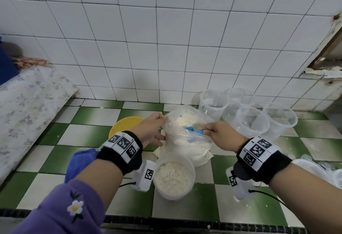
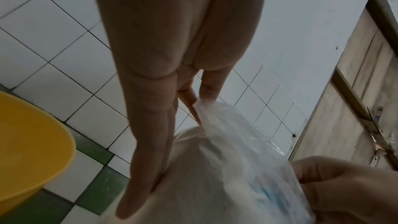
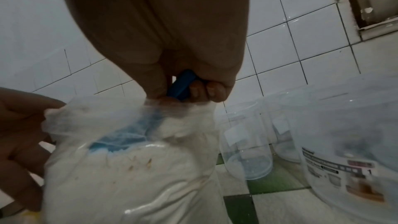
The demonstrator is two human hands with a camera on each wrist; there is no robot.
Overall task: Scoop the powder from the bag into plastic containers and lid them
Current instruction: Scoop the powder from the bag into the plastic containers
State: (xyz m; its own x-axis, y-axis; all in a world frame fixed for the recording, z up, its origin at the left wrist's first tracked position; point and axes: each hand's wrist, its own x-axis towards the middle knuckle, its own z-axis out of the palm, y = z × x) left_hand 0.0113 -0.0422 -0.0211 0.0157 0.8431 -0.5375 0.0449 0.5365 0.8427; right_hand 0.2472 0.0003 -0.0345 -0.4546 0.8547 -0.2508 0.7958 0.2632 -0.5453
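Early stage: one round clear plastic container (image 1: 174, 176) part-filled and unlidded, four empty clear tubs (image 1: 249, 120) waiting; left hand (image 1: 151, 129) pinches the clear powder bag's (image 1: 187, 141) rim, right hand (image 1: 220, 134) grips the blue plastic scoop (image 1: 194, 130) inside.

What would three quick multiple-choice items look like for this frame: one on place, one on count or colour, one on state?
1. Where is the powder-filled container?
A. in front of the bag, nearest the person
B. behind the bag, by the wall
C. inside the yellow bowl

2. What colour is the scoop?
A. red
B. blue
C. white

3. What is the left hand doing?
A. resting flat on the floor
B. pressing a lid down
C. pinching the bag's rim

Answers: 1 A, it stands before the bag. 2 B, the right hand grips its blue handle. 3 C, fingers hold the plastic edge.
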